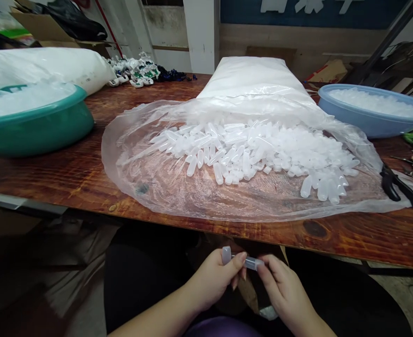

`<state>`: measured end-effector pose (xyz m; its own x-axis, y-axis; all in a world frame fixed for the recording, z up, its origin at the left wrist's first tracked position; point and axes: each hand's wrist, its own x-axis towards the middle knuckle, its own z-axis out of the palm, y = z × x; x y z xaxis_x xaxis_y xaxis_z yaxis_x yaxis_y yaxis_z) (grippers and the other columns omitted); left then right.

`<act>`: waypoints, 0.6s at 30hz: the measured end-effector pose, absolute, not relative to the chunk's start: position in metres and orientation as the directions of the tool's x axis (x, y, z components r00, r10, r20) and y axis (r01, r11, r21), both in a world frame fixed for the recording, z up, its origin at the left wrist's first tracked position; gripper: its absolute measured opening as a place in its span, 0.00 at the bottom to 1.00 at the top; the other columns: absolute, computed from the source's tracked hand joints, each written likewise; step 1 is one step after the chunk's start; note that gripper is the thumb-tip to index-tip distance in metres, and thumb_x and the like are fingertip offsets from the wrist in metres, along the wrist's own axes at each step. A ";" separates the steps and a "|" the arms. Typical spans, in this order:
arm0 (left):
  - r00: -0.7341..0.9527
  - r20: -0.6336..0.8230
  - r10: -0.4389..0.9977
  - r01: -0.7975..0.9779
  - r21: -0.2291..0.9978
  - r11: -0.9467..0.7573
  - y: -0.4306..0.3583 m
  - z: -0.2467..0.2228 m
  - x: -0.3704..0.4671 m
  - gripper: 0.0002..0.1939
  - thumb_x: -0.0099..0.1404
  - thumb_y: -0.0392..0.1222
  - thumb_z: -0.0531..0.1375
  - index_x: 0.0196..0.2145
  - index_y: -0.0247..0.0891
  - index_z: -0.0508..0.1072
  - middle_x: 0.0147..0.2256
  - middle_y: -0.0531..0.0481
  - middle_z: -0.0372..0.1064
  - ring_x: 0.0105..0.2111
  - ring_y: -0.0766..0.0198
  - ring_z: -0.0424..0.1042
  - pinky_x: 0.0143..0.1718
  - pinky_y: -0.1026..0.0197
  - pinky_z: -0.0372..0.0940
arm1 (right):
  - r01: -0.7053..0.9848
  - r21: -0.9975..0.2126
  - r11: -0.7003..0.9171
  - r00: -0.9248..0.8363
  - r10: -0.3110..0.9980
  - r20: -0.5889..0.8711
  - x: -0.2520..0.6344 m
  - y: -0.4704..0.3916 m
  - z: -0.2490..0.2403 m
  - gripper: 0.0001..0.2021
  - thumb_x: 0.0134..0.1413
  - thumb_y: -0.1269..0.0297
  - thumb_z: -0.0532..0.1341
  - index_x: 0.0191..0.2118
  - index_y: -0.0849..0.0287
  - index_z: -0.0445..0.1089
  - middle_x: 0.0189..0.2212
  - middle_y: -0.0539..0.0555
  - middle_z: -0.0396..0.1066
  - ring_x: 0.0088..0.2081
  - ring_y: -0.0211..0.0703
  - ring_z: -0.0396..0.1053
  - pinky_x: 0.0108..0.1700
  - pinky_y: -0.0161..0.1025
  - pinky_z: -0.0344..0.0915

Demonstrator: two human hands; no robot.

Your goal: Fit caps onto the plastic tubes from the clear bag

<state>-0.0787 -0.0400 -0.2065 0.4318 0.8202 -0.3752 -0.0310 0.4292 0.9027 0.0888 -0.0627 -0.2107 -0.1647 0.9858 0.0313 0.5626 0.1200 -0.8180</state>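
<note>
Over my lap, just below the table edge, my left hand [218, 271] is closed around a small translucent plastic tube [251, 263]. My right hand [282, 285] pinches the tube's right end between thumb and fingers. A second translucent piece [226, 255] sticks up by my left thumb; whether it joins the tube is hidden by the fingers. On the table ahead, a loose pile of similar white tubes and short caps [241, 145] spills over the open mouth of a clear plastic bag [199, 201].
A green basin [34, 133] at left and a blue basin [364, 114] at right hold more white pieces. Black-handled pliers [399, 185] rest on the bag's right edge. White and green parts [139, 70] lie at the back. The wooden table edge [227, 234] runs above my lap.
</note>
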 end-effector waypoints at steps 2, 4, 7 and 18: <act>0.444 -0.369 0.817 -0.009 0.910 0.415 -0.040 -0.206 -0.078 0.25 0.58 0.62 0.53 0.21 0.35 0.65 0.15 0.56 0.54 0.17 0.70 0.52 0.21 0.66 0.48 | 0.569 -0.822 -0.005 -0.122 0.988 -0.090 0.088 -0.063 -0.211 0.26 0.63 0.51 0.41 0.22 0.57 0.65 0.17 0.51 0.67 0.21 0.41 0.68 0.23 0.34 0.63; 0.431 -0.375 0.821 -0.005 0.909 0.417 -0.040 -0.204 -0.078 0.26 0.58 0.63 0.53 0.20 0.35 0.65 0.15 0.55 0.54 0.17 0.71 0.53 0.21 0.66 0.48 | 0.575 -0.817 0.035 -0.084 0.996 -0.016 0.086 -0.063 -0.212 0.25 0.61 0.47 0.43 0.27 0.58 0.68 0.22 0.53 0.70 0.26 0.44 0.69 0.27 0.36 0.65; 0.427 -0.398 0.812 -0.029 0.891 0.452 -0.040 -0.201 -0.076 0.28 0.55 0.65 0.54 0.18 0.35 0.63 0.16 0.55 0.55 0.17 0.71 0.54 0.21 0.66 0.49 | 0.547 -0.825 0.141 -0.122 0.989 0.088 0.080 -0.062 -0.213 0.23 0.56 0.44 0.49 0.27 0.58 0.68 0.23 0.54 0.67 0.28 0.44 0.66 0.32 0.38 0.63; 0.393 -0.435 0.810 -0.159 0.836 0.526 -0.039 -0.203 -0.069 0.27 0.51 0.64 0.57 0.15 0.36 0.62 0.14 0.53 0.57 0.17 0.69 0.56 0.23 0.64 0.52 | 0.352 -0.936 -0.028 -0.097 0.993 -0.067 0.070 -0.058 -0.219 0.25 0.55 0.43 0.48 0.18 0.57 0.60 0.16 0.49 0.58 0.22 0.39 0.59 0.26 0.35 0.60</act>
<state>-0.0686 -0.0390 -0.2032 0.3935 0.8099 -0.4350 -0.1588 0.5260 0.8355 0.0698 -0.0576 -0.2195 -0.0968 0.9931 -0.0666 0.3518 -0.0285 -0.9356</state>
